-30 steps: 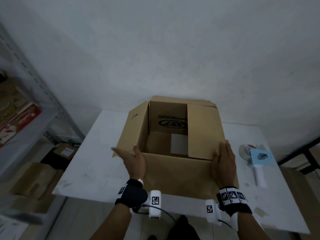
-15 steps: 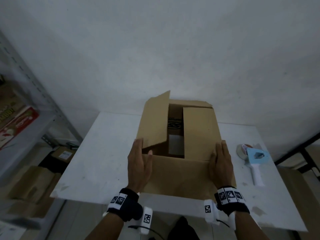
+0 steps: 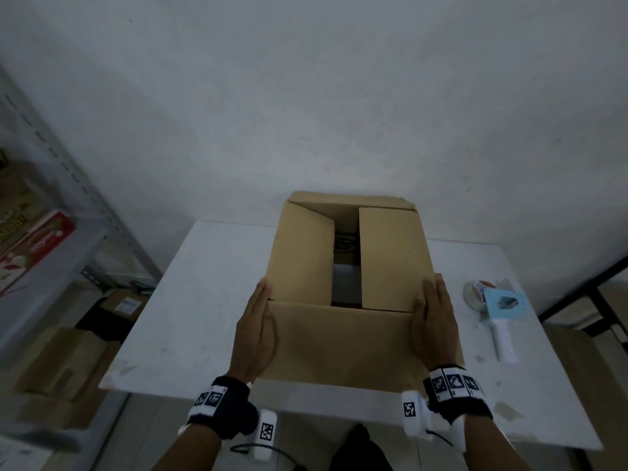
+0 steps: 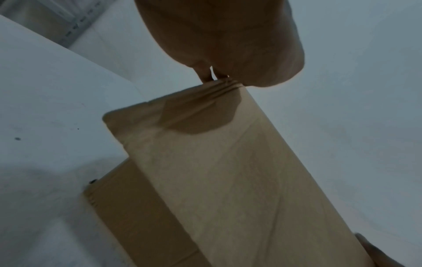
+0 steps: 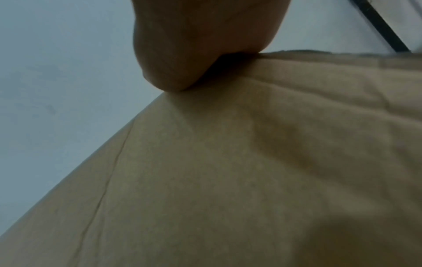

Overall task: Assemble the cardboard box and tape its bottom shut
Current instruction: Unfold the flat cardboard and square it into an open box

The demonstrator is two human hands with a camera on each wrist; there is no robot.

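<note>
Although the cardboard box (image 3: 343, 345) already stands up in its square shape on the white desk (image 3: 190, 300), I judge that the work is perhaps half done. Its bottom side looks upward. Two side flaps are folded inward: the left flap (image 3: 300, 256) lies a little tilted, the right flap (image 3: 392, 256) lies nearly flat. Between them a gap stays open, and through it I see the dark inside with some print. The near flap hangs toward the person and is not folded over; the far flap I cannot see clearly. No tape is on the box as far as I can tell. The tape dispenser (image 3: 498, 311), light blue with a white handle, lies on the desk to the right of the box, apart from it and untouched. So the closing of the last flaps and all the taping are left.

The box lies between both hands. The left hand (image 3: 255, 331) rests flat against the left near corner, its fingers (image 3: 261, 297) straight and held together, with the tips at the near edge of the left flap. The right hand (image 3: 435, 324) presses in the same manner on the right near corner, fingers (image 3: 436, 294) straight and together beside the right flap. Neither hand is curled around the cardboard; they only press on it from both sides.
</note>
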